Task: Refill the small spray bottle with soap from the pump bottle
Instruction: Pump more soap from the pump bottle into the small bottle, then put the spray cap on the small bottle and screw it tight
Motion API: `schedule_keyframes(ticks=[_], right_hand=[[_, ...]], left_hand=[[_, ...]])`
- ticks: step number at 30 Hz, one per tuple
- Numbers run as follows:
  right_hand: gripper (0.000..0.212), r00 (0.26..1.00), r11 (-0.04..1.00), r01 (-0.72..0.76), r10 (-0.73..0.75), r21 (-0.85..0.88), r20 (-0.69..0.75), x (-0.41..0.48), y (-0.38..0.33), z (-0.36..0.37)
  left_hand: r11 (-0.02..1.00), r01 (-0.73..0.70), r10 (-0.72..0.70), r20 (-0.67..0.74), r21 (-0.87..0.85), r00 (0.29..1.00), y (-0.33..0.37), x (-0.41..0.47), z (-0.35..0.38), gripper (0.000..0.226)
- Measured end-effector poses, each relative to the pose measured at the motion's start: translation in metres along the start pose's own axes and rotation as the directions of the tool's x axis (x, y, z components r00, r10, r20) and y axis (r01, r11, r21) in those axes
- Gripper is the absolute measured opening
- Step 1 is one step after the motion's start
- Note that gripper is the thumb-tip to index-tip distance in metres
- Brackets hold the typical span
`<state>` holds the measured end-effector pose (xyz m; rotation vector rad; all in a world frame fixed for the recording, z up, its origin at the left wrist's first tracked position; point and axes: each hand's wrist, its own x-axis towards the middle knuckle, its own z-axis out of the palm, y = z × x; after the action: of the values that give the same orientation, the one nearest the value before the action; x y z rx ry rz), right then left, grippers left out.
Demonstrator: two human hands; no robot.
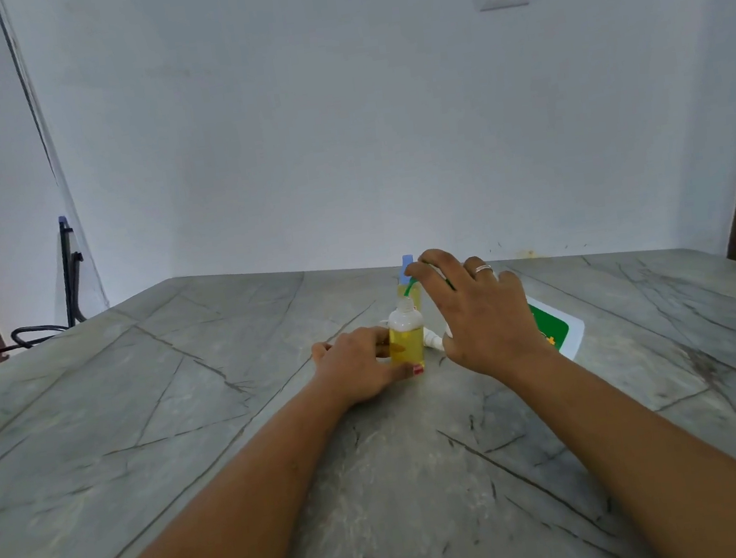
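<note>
The small spray bottle (406, 341) stands uncapped on the stone table, clear plastic with yellow liquid inside. My left hand (358, 365) grips its lower body from the left, thumb across the front. Its white spray cap (431, 339) lies on the table just right of it. My right hand (477, 311) lies over the top of the white pump bottle (560, 329) with the green label, fingers bent round the green pump head (411, 287). The green spout points down at the small bottle's open neck. The pump bottle leans left; most of it is hidden by my hand.
A second bottle with a blue cap (407, 264) and yellow liquid stands right behind the small bottle. The grey veined table (285, 451) runs to a white wall. A black stand and cable (71, 278) are off the far left corner.
</note>
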<state>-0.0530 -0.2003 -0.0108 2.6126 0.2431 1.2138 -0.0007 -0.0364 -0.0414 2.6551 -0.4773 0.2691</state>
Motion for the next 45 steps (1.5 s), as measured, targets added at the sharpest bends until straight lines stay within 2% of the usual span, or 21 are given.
schedule_keyframes(ticks=[11,17,19,21,25,30,38,45], right_hand=[[0.091,0.993,0.982,-0.075,0.089,0.174,-0.076,0.002,0.01,-0.005],[0.092,0.989,0.977,-0.076,0.099,0.197,-0.106,0.003,0.011,-0.002],[0.09,0.981,0.956,-0.107,0.146,0.273,-0.125,0.003,0.013,-0.003],[0.089,0.961,0.896,-0.153,0.232,0.418,-0.147,0.005,0.015,-0.003],[0.091,0.891,0.682,-0.255,0.441,0.686,-0.108,0.008,0.013,-0.001],[0.096,0.84,0.471,-0.273,0.542,0.839,-0.031,0.007,0.015,-0.002],[0.108,0.874,0.446,-0.276,0.484,0.851,0.03,0.0,0.02,-0.006],[0.12,0.889,0.363,-0.413,0.358,0.835,0.284,-0.004,0.031,0.002]], left_hand=[[0.998,-0.022,0.023,-0.022,0.062,0.999,0.002,-0.005,-0.002,0.062],[0.995,-0.025,0.028,-0.03,0.095,0.999,0.004,-0.009,-0.003,0.062],[0.994,-0.021,0.024,-0.033,0.107,0.999,0.005,-0.011,-0.004,0.062],[0.994,-0.023,0.027,-0.039,0.105,0.999,0.006,-0.012,-0.005,0.063],[0.996,-0.027,0.031,-0.037,0.086,0.999,0.006,-0.015,-0.007,0.066],[0.997,-0.008,0.011,-0.042,0.082,0.999,0.009,-0.017,-0.008,0.066],[0.999,0.005,-0.002,-0.081,0.035,0.997,0.009,-0.02,-0.009,0.064],[1.0,0.016,-0.015,-0.065,0.012,0.998,0.009,-0.02,-0.009,0.066]])
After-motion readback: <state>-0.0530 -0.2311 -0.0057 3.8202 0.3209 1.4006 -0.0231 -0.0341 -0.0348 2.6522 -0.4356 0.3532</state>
